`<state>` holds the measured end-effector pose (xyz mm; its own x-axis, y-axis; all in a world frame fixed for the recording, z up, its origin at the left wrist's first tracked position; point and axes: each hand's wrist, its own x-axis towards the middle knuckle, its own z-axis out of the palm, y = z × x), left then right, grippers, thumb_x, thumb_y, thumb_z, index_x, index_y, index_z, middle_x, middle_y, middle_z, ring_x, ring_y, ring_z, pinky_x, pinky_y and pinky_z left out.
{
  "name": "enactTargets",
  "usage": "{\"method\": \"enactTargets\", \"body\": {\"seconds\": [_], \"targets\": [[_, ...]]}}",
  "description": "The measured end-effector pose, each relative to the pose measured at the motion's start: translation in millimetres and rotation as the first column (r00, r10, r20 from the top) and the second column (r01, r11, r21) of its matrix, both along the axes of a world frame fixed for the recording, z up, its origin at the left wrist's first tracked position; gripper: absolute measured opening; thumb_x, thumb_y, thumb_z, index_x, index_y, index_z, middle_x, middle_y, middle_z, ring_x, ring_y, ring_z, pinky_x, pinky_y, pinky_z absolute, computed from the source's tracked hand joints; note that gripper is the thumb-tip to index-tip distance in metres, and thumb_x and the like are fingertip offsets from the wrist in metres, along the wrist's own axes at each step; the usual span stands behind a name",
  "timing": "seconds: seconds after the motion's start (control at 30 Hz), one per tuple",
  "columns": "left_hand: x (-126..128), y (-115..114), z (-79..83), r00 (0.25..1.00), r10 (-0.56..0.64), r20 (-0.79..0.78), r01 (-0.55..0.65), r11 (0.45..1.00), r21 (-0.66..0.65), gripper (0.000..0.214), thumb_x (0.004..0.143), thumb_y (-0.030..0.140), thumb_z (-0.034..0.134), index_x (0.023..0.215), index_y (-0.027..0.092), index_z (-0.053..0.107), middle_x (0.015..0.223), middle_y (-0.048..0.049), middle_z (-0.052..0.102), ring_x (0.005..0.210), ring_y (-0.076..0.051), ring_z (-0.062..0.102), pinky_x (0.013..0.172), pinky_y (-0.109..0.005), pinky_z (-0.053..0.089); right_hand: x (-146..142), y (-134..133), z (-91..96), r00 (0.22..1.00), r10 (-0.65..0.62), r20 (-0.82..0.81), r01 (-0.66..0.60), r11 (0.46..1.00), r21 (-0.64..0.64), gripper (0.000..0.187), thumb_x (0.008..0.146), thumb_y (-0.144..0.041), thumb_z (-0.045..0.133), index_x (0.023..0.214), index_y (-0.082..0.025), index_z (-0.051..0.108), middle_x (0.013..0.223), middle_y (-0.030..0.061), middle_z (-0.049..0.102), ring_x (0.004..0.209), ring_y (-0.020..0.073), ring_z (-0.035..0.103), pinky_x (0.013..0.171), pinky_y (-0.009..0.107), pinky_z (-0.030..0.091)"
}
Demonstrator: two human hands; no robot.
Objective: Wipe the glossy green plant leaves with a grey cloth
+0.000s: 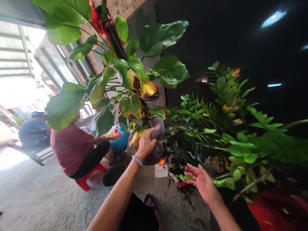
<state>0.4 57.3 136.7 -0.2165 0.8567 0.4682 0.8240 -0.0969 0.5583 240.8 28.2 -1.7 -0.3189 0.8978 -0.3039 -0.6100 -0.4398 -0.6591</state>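
Observation:
My left hand (146, 143), with a pale bangle at its wrist, is closed on the rim of a purplish-grey plant pot (157, 156). From this pot rises a tall leafy plant (131, 75) with broad green leaves, some yellow and browned at the edges. A red ribbon (96, 20) is wound about its dark upper stem. Whether the pot touches the floor I cannot tell. On the right, my right hand (201, 183) is spread with nothing in it, beside the low leaves of another green plant (243, 149).
A person in a red shirt (69, 147) sits on a red stool (90, 176) at left, beside a black bucket (113, 175). Farther off sits another person in blue (33, 131). A printed card (161, 170) and plant debris lie on the concrete floor (55, 192). A dark glossy wall (231, 38) stands behind.

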Motion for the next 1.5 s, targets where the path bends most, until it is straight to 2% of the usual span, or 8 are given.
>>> {"method": "enactTargets", "body": {"seconds": [0.23, 0.5, 0.63, 0.77, 1.07, 1.27, 1.43, 1.5], "targets": [[2.7, -39.6, -42.4, 0.964, -0.266, -0.005, 0.22, 0.807, -0.548, 0.05, 0.059, 0.008, 0.06, 0.108, 0.015, 0.071, 0.103, -0.0078, 0.074, 0.098, -0.027, 0.067, 0.091, -0.037, 0.049, 8.9, -1.4, 3.6, 0.999, -0.044, 0.016, 0.044, 0.999, -0.009, 0.046, 0.053, -0.058, 0.079, 0.079, -0.02, 0.079, 0.092, 0.0108, 0.077, 0.078, 0.0263, 0.066, 0.059, 0.035, 0.051], [-15.7, -23.2, 16.6, 0.994, 0.079, 0.071, -0.084, 0.994, 0.068, 0.048, 0.067, 0.018, 0.058, 0.114, 0.016, 0.066, 0.117, -0.0077, 0.069, 0.11, -0.026, 0.061, 0.102, -0.04, 0.043, 4.4, 0.2, 4.3, 0.999, -0.05, -0.021, 0.049, 0.999, -0.022, 0.048, 0.054, -0.057, 0.079, 0.082, -0.017, 0.079, 0.092, 0.0125, 0.077, 0.077, 0.0256, 0.066, 0.059, 0.034, 0.052], [9.8, -15.1, -8.3, 0.998, -0.029, 0.062, 0.042, 0.974, -0.224, 0.052, 0.062, 0.01, 0.059, 0.113, 0.011, 0.066, 0.111, -0.0096, 0.07, 0.105, -0.026, 0.063, 0.098, -0.038, 0.046, 0.1, -1.1, 1.8, 0.999, -0.031, -0.017, 0.031, 1.0, -0.006, 0.044, 0.058, -0.057, 0.077, 0.082, -0.019, 0.079, 0.094, 0.0112, 0.077, 0.078, 0.0255, 0.067, 0.059, 0.034, 0.052], [24.7, -45.4, -22.3, 0.913, -0.353, 0.205, 0.403, 0.708, -0.58, 0.047, 0.06, 0.014, 0.063, 0.107, 0.016, 0.071, 0.093, -0.0024, 0.073, 0.087, -0.023, 0.065, 0.081, -0.031, 0.052, 5.4, 0.6, -2.4, 0.999, -0.033, -0.008, 0.033, 0.999, 0.008, 0.04, 0.062, -0.055, 0.074, 0.081, -0.02, 0.078, 0.093, 0.0115, 0.076, 0.078, 0.0259, 0.067, 0.059, 0.035, 0.051], [42.3, -19.3, 37.8, 0.926, -0.224, 0.303, 0.184, 0.97, 0.156, 0.045, 0.067, 0.023, 0.064, 0.112, 0.019, 0.068, 0.111, -0.0037, 0.071, 0.103, -0.024, 0.063, 0.096, -0.036, 0.047, 6.0, 1.5, 2.5, 0.998, -0.055, 0.012, 0.055, 0.998, -0.008, 0.05, 0.058, -0.058, 0.076, 0.085, -0.017, 0.077, 0.097, 0.0128, 0.075, 0.082, 0.0261, 0.065, 0.061, 0.035, 0.052], [75.0, 11.2, 28.7, 0.922, -0.32, 0.219, 0.331, 0.944, -0.013, 0.048, 0.064, 0.012, 0.063, 0.111, 0.017, 0.069, 0.109, -0.0042, 0.072, 0.101, -0.023, 0.064, 0.096, -0.036, 0.047, 5.4, 1.7, 3.7, 0.999, -0.044, -0.013, 0.044, 0.999, -0.008, 0.05, 0.056, -0.058, 0.078, 0.083, -0.016, 0.077, 0.093, 0.0119, 0.076, 0.079, 0.0244, 0.066, 0.058, 0.032, 0.052], [99.1, 6.6, 51.6, 0.743, -0.613, 0.268, 0.669, 0.682, -0.295, 0.045, 0.063, 0.011, 0.063, 0.106, 0.016, 0.072, 0.094, -0.0021, 0.074, 0.085, -0.021, 0.066, 0.078, -0.029, 0.053, 7.6, 1.8, 4.6, 0.997, -0.076, -0.014, 0.076, 0.997, -0.017, 0.05, 0.052, -0.061, 0.079, 0.078, -0.018, 0.076, 0.089, 0.0117, 0.077, 0.075, 0.024, 0.067, 0.056, 0.031, 0.05], [104.7, 15.1, 64.6, 0.746, -0.625, 0.23, 0.663, 0.728, -0.173, 0.044, 0.064, 0.009, 0.06, 0.105, 0.016, 0.071, 0.098, -0.0023, 0.073, 0.09, -0.021, 0.066, 0.083, -0.029, 0.052, 8.1, 2.1, 5.9, 0.996, -0.084, -0.002, 0.084, 0.996, -0.026, 0.052, 0.05, -0.062, 0.079, 0.079, -0.018, 0.076, 0.09, 0.0117, 0.077, 0.076, 0.0244, 0.067, 0.056, 0.032, 0.051]]}}
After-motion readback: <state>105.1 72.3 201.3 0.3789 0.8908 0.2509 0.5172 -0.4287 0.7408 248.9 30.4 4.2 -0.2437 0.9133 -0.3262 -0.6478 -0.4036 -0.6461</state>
